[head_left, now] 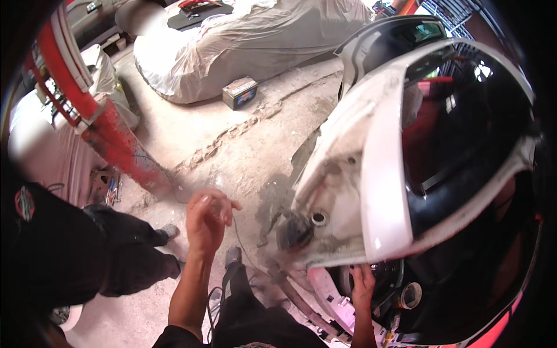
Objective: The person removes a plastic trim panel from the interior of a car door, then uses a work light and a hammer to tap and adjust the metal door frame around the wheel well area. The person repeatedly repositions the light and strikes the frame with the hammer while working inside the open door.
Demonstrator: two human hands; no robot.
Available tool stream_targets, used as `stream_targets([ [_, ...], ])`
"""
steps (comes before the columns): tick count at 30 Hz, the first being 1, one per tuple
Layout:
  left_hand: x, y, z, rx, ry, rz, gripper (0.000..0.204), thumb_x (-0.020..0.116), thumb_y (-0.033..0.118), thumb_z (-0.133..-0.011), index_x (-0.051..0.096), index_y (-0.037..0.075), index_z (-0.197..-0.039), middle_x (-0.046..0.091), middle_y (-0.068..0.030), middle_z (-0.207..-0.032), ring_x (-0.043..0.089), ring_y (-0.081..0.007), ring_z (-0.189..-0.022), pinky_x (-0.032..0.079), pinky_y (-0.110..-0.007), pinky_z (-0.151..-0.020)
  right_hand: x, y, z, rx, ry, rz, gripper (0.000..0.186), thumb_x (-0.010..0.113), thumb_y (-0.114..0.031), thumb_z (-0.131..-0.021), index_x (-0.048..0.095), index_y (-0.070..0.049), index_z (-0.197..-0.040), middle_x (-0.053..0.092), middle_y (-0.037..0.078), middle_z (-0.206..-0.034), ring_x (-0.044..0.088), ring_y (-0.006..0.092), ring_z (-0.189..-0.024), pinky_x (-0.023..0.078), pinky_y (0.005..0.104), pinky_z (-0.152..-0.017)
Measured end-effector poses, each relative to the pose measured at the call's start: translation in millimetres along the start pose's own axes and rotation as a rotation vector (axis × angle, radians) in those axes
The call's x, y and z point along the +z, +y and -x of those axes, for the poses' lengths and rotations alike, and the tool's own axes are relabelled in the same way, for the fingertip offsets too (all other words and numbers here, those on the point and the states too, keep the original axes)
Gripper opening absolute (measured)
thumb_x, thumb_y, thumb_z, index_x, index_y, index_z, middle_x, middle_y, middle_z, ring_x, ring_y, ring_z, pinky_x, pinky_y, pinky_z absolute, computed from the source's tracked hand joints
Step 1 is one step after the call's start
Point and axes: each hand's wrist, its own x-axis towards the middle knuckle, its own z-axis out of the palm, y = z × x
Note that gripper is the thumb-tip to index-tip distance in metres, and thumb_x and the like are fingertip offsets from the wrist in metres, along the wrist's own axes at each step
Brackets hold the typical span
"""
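Observation:
My left hand point(208, 216) is raised over the floor, its fingers loosely bent with one digit stuck out to the right. Nothing shows in it, though the fingers are slightly blurred. At the right, my right hand point(362, 281) reaches up to the lower edge of a large white car body panel point(386, 191), its fingertips against that edge. Dark glossy glass point(464, 122) fills the panel's far side. Dirt stains its inner face, which has a round hole and a black round part point(295, 232) at its corner. Beneath lies a pinkish-white trim piece point(336, 304) beside a white-rimmed round part point(410, 296).
A person in black point(52, 249) stands close on my left, beside a leaning red post point(125, 145). A car battery point(239, 93) sits on the cracked concrete floor before a sheet-covered vehicle point(249, 49). A thin cable point(241, 240) trails near my feet.

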Motion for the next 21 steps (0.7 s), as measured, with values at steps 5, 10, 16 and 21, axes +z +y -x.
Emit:
stream_targets([
  [5,-223.0,-143.1,10.9,-0.554,0.470,-0.577,0.022,0.062,0.017,-0.097,0.066,0.000,-0.111,0.062,-0.0050,-0.071,0.061,-0.0164,-0.065,0.054,-0.032,-0.062,22.0,-20.6,4.9,-0.076,0.156,0.432,0.035,0.054,-0.016,-0.106,0.063,0.008,-0.130,0.068,0.016,-0.124,0.064,0.0224,-0.113,0.054,0.0380,-0.100],
  [10,-351.7,-218.9,140.1,-0.977,0.073,-1.044,0.031,0.065,0.015,-0.090,0.067,-0.007,-0.113,0.070,-0.0134,-0.080,0.068,-0.0197,-0.064,0.054,-0.033,-0.057,35.5,-42.4,13.6,0.080,0.118,0.534,0.037,0.056,-0.021,-0.103,0.065,0.005,-0.129,0.067,0.018,-0.127,0.066,0.0254,-0.114,0.056,0.0381,-0.098],
  [16,-394.1,-231.8,165.1,-1.059,0.038,-1.062,0.031,0.067,0.013,-0.089,0.068,-0.007,-0.113,0.069,-0.0140,-0.081,0.066,-0.0212,-0.059,0.053,-0.035,-0.052,49.8,-44.3,27.3,0.252,0.165,-0.021,0.035,0.047,-0.010,-0.105,0.062,0.000,-0.135,0.061,0.018,-0.141,0.068,0.0297,-0.117,0.058,0.0371,-0.094],
  [21,-393.3,-224.7,110.5,-1.174,0.310,-0.763,0.036,0.063,0.014,-0.093,0.063,-0.005,-0.123,0.068,-0.0141,-0.081,0.066,-0.0226,-0.059,0.053,-0.035,-0.050,48.3,-10.6,32.7,0.494,0.161,-0.224,0.050,0.061,-0.031,-0.101,0.051,-0.008,-0.144,0.067,0.014,-0.131,0.069,0.0319,-0.114,0.058,0.0442,-0.091],
])
